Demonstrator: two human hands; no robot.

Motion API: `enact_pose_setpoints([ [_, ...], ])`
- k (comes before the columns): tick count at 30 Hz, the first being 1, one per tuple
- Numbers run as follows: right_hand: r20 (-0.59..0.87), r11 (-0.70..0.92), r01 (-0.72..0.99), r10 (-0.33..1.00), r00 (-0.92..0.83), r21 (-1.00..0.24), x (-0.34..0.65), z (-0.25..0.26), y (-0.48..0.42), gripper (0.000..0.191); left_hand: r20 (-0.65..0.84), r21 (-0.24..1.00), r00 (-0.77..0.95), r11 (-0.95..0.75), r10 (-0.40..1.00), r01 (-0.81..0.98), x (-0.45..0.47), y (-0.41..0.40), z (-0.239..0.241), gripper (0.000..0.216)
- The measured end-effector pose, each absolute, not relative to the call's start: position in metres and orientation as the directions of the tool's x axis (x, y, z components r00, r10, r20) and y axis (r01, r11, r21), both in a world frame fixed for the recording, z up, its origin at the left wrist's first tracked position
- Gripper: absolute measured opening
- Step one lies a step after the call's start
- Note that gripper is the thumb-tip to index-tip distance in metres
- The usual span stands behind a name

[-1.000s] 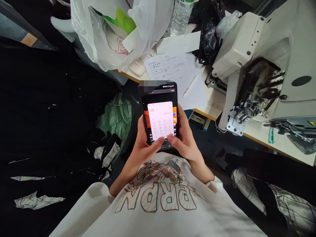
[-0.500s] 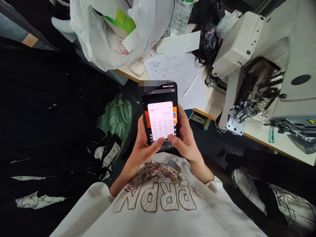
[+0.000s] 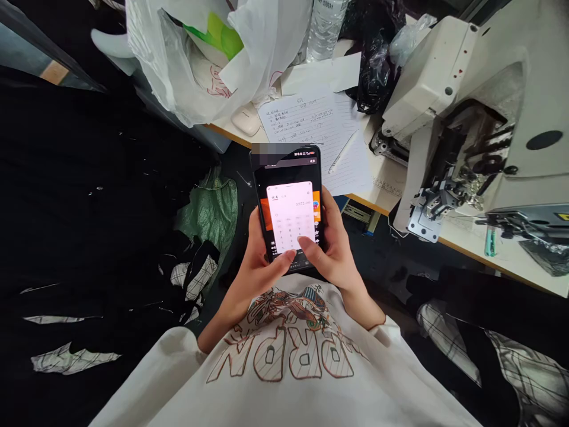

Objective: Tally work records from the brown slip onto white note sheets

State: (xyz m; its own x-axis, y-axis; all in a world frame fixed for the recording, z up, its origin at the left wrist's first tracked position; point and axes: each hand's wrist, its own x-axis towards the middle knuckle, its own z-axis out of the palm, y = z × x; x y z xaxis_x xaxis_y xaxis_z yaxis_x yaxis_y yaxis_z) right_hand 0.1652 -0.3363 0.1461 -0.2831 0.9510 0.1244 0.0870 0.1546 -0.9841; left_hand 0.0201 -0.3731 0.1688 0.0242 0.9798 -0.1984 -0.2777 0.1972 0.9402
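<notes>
A smartphone (image 3: 288, 207) is held upright between both hands, with a pale calculator window lit on its dark screen. My left hand (image 3: 262, 261) wraps its left edge, the thumb lying over the bottom of the keypad. Along the right edge my right hand (image 3: 335, 249) grips the phone, its thumb over the keypad's number keys. The fingers behind the phone are hidden. Just beyond the phone's top lie handwritten lined sheets (image 3: 297, 121) with a white pen (image 3: 343, 152) resting on them.
An industrial sewing machine (image 3: 444, 77) fills the right of the table. White plastic bag (image 3: 169, 77), water bottle (image 3: 326, 29), black plastic bag (image 3: 373, 77) and white earbud case (image 3: 246, 121) stand at the back. Dark fabric (image 3: 89, 237) lies left; green thread snips (image 3: 490, 241) lie right.
My right thumb has shifted up and slightly left over the keypad, from the bottom right corner to the number keys. My left thumb has barely moved. Both hands still hold the phone.
</notes>
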Motion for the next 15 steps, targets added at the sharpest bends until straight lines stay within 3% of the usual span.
enact_pose_setpoints([
  [15,0.114,0.149,0.114,0.956,-0.269,-0.982,0.1649,0.1418,-0.3369,0.074,-0.177,0.934,0.067,0.189,0.982,-0.304,0.0157,-0.3732,0.1606,0.065],
])
